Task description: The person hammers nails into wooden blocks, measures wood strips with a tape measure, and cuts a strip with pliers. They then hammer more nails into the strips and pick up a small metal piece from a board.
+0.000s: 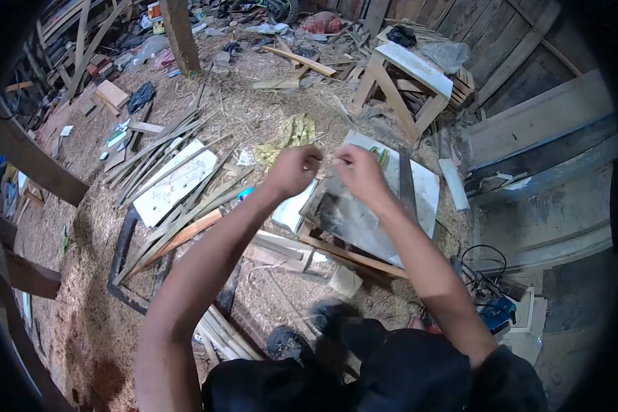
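Note:
Both my hands are raised side by side in the middle of the view, a small gap between them. My left hand (295, 169) has its fingers curled in; whatever they hold, if anything, is too small to name. My right hand (360, 170) is pinched, thumb against fingers, with something tiny and unclear at the tips. Below and right of them stands a low work surface (353, 220), bearing a dark flat strip (406, 185) and a green and yellow object (383, 158). Behind my left hand a yellow cloth (288, 136) lies on the ground.
Wood strips (178, 237) and a white board (175, 184) lie on the shavings to the left. A wooden stand (419, 67) is at the back right, a post (179, 38) at the back left. A blue power tool (498, 314) sits at the lower right.

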Demonstrator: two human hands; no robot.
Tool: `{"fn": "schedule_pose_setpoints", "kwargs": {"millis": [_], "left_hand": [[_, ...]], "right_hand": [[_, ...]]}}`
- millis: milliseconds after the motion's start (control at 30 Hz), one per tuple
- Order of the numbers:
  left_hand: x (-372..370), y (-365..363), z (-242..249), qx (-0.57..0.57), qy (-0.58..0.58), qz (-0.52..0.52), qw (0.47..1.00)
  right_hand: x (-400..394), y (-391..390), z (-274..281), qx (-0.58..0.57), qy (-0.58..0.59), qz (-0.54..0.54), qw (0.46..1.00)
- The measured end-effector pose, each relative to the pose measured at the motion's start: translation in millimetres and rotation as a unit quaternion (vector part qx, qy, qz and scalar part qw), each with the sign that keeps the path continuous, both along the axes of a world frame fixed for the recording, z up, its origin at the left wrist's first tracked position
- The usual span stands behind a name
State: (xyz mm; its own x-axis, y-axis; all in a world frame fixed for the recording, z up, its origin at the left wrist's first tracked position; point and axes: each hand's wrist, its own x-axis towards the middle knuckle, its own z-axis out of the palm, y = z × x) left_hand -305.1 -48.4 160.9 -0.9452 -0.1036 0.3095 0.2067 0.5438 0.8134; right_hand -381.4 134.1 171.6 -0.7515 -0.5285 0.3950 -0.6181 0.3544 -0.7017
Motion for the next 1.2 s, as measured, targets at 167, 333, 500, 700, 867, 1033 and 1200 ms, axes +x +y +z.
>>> {"fn": "schedule_pose_setpoints", "kwargs": {"millis": [167, 333, 500, 700, 867, 1033, 1200], "left_hand": [[-41.9, 91.1, 18.4, -0.091, -0.020, -0.092, 0.991], [-62.5, 136.3, -16.9, -0.127, -0.077, -0.135, 0.980], [-48.3, 146.6, -33.4, -0.088, -0.093, -0.059, 0.990], [-49.4, 125.6, -27.3, -0.046, -0.109, -0.089, 0.989], [-44.5, 128.2, -23.6, -0.043, -0.105, -0.076, 0.991], [-45.7, 128.9, -27.2, -0.019, -0.092, -0.084, 0.992], [-44.5, 128.4, -25.5, -0.033, -0.097, -0.097, 0.990]], "right_hand": [[-23.3, 96.3, -0.8, 0.146, 0.003, -0.134, 0.980], [-31.7, 125.8, -21.1, 0.137, -0.073, -0.124, 0.980], [-49.6, 137.4, -9.1, 0.165, -0.213, -0.024, 0.963], [-73.0, 134.5, -25.1, 0.094, -0.300, 0.054, 0.948], [-74.3, 139.6, -24.9, 0.105, -0.291, 0.061, 0.949], [-83.7, 146.5, -29.4, 0.081, -0.323, 0.071, 0.940], [-81.5, 144.9, -25.5, 0.073, -0.324, 0.059, 0.941]]}}
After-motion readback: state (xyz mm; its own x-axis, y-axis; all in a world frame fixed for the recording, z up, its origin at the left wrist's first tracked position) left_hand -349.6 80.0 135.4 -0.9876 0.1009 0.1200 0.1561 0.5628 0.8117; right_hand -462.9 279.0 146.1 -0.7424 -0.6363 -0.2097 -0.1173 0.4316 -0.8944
